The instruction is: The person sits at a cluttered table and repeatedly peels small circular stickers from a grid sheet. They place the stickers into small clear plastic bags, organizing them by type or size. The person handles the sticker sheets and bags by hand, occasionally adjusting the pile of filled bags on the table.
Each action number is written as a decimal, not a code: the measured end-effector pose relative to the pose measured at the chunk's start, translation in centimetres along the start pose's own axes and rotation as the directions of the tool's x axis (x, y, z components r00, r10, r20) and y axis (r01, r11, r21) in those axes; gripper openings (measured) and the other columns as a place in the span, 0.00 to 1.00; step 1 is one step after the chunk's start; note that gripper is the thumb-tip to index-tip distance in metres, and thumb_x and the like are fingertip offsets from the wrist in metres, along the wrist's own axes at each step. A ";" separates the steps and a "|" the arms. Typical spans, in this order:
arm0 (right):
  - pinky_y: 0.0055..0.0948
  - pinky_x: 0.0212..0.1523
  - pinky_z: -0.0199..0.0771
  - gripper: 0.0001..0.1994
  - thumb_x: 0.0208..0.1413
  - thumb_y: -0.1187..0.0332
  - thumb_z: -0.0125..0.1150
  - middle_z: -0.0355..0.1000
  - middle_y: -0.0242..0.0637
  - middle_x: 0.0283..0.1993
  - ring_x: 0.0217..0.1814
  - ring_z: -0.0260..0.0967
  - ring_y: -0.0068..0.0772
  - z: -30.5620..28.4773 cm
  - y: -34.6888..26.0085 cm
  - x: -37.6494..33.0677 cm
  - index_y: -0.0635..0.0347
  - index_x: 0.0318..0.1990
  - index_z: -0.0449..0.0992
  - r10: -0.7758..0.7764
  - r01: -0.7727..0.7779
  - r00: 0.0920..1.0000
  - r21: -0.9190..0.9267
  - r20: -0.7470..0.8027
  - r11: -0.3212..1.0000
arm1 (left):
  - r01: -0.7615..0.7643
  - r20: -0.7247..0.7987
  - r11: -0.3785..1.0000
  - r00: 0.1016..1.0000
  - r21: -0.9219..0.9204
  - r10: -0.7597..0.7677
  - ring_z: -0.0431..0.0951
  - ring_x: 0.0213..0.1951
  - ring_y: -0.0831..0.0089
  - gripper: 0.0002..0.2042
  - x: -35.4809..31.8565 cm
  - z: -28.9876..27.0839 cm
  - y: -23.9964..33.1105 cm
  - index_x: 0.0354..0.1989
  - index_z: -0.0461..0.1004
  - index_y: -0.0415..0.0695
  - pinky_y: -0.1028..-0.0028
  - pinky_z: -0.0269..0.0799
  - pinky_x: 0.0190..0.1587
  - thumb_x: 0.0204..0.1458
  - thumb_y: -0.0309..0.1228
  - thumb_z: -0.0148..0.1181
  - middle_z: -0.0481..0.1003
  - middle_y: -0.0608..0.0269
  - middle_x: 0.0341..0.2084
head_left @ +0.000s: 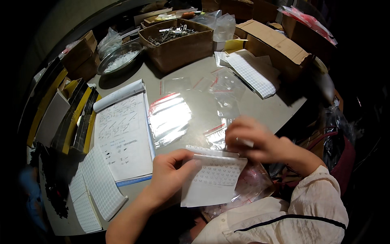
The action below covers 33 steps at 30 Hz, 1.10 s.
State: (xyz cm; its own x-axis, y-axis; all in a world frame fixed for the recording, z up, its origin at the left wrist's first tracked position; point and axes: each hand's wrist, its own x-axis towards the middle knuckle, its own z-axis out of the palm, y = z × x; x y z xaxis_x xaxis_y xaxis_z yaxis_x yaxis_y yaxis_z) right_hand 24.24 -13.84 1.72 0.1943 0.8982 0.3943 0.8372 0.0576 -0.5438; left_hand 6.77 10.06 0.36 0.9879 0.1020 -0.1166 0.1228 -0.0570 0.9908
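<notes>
My left hand [172, 173] pinches a folded white sheet of small printed labels [215, 177] between thumb and fingers, above the table's near edge. My right hand [252, 140] is just beyond the sheet's right end, its fingers curled together; what they hold, if anything, is hidden. Beside those fingers lies a small clear zip bag with a red seal line [215, 136]. Several similar flat bags [223, 81] are spread farther back, some with a tiny pale round mark. To their left is a shiny stack of clear bags [170, 118].
An open notepad with handwriting [122, 134] lies left, near more label sheets [101, 183]. Behind stand a metal bowl of white pieces [122, 61] and a carton of small metal parts [174, 49]. Another label stack [254, 75] rests by a cardboard box [274, 42] at the back right.
</notes>
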 end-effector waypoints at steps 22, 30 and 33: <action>0.32 0.46 0.73 0.15 0.62 0.61 0.67 0.73 0.39 0.42 0.44 0.72 0.33 -0.7 -0.2 4.3 0.63 0.46 0.75 0.156 -0.181 0.970 0.121 0.186 0.976 | -0.215 0.037 0.963 0.977 0.165 0.211 0.81 0.37 0.76 0.08 0.2 0.2 0.0 0.42 0.83 0.34 0.75 0.77 0.42 0.55 0.21 0.65 0.84 0.57 0.36; 0.45 0.50 0.72 0.11 0.53 0.67 0.66 0.73 0.46 0.43 0.51 0.70 0.52 1.0 -2.6 5.3 0.59 0.42 0.76 0.131 -0.132 0.970 -0.011 0.203 0.991 | -0.242 0.055 0.938 0.970 0.247 0.236 0.81 0.36 0.78 0.08 0.2 0.1 0.3 0.42 0.84 0.35 0.76 0.77 0.42 0.55 0.20 0.65 0.84 0.58 0.35; 0.44 0.51 0.71 0.11 0.50 0.70 0.67 0.72 0.44 0.41 0.51 0.69 0.50 1.8 -2.5 4.7 0.57 0.42 0.76 -0.026 0.050 0.984 -0.132 0.176 0.990 | -0.156 0.039 0.973 0.988 0.172 0.152 0.81 0.37 0.78 0.08 0.4 0.1 0.1 0.42 0.84 0.33 0.77 0.77 0.42 0.56 0.21 0.66 0.84 0.59 0.35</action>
State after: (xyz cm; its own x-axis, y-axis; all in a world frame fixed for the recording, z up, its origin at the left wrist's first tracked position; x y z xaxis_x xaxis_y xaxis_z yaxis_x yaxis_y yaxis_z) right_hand 22.12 -9.01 3.65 0.0792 0.9591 0.2718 0.9059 0.0446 -0.4212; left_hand 7.15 10.00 0.36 0.9980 0.0535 0.0324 -0.0185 -0.2422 0.9701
